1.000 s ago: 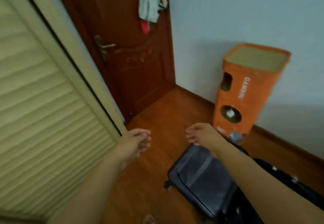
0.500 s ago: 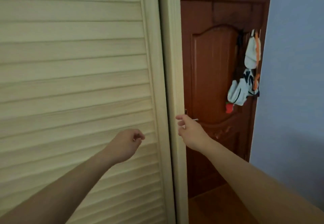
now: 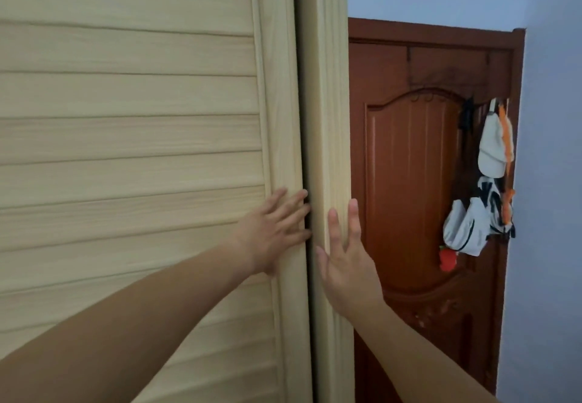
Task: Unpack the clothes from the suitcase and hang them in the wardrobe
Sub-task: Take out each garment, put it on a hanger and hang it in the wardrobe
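The wardrobe's pale slatted sliding door [image 3: 132, 138] fills the left of the view. My left hand [image 3: 274, 229] lies flat on the door's right stile, straight fingers reaching into the dark gap at its edge. My right hand [image 3: 345, 254] rests flat with spread fingers against the wardrobe's side post [image 3: 330, 87], just right of that gap. The inside of the wardrobe is hidden. The suitcase and the clothes are out of view.
A dark red wooden room door [image 3: 419, 182] stands right of the wardrobe. White caps and a bag [image 3: 482, 201] hang from hooks on it. A pale blue wall [image 3: 548, 182] runs along the far right.
The view rose from the floor and suitcase to the wardrobe. My left hand went from a loose fist to flat on the door edge. My right hand opened and laid itself on the side post.
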